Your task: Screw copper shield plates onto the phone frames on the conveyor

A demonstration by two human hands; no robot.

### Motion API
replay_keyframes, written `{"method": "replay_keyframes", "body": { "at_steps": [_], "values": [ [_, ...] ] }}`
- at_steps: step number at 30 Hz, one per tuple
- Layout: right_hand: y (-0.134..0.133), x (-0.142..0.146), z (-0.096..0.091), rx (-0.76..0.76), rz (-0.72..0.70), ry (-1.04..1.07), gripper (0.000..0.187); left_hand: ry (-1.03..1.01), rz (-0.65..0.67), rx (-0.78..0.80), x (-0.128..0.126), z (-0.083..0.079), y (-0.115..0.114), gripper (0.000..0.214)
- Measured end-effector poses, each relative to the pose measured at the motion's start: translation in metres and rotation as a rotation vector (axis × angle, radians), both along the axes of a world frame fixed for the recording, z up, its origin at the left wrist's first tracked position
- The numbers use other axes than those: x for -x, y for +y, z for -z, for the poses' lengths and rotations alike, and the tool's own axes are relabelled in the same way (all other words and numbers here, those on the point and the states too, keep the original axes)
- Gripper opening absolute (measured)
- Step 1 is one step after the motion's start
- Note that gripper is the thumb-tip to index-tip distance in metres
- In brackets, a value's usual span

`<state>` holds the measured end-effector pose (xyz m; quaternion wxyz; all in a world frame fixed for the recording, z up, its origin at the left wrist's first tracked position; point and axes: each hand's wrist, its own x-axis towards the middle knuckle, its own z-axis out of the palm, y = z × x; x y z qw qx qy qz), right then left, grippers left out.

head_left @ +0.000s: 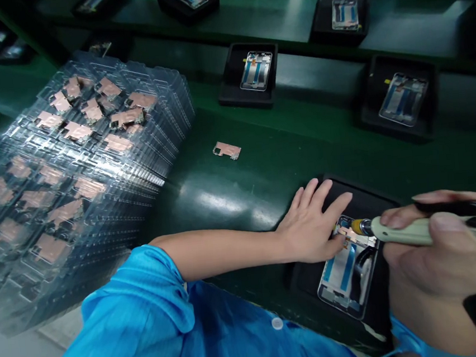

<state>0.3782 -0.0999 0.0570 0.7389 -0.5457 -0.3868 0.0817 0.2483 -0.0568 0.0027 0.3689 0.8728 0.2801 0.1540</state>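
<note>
Here, the right hand point(433, 244) closes its fingers point(397, 218) firmly around a pale green electric screwdriver point(420, 229), which reaches in from the right of a black tray point(374, 196), its yellow collar point(360, 227) at a copper shield plate point(355, 235). The driver's tip is too small to make out. The plate sits at the upper end of a silver phone mid-frame point(342, 275) with blue strips, lying in the tray with its long axis running roughly away from the wearer, slightly tilted. The left hand point(310, 225) comes in from the tray's left, its blue sleeve point(125, 318) pushed back, the fingers point(319, 196) spread apart and the thumb point(340, 241) touching the plate, so both hands sit right at the frame's upper end. Beyond the tray, a loose copper plate point(227, 150) lies on the green desk point(270, 158). Left of the tray rise stacks of clear blister trays point(107, 174) holding more copper plates. Farther from the tray, other black trays point(248, 73) each carry a similar frame.
</note>
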Motion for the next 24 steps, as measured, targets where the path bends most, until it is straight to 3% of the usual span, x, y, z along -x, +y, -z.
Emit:
{"method": "replay_keyframes", "body": {
  "at_steps": [9,24],
  "values": [
    [0.005,-0.004,0.013,-0.114,-0.064,-0.093,0.034,0.026,-0.005,-0.003,-0.003,0.002,-0.001,0.078],
    [0.004,0.004,0.013,-0.053,-0.164,-0.026,0.025,-0.038,0.001,-0.057,0.004,0.002,0.005,0.078]
  ]
}}
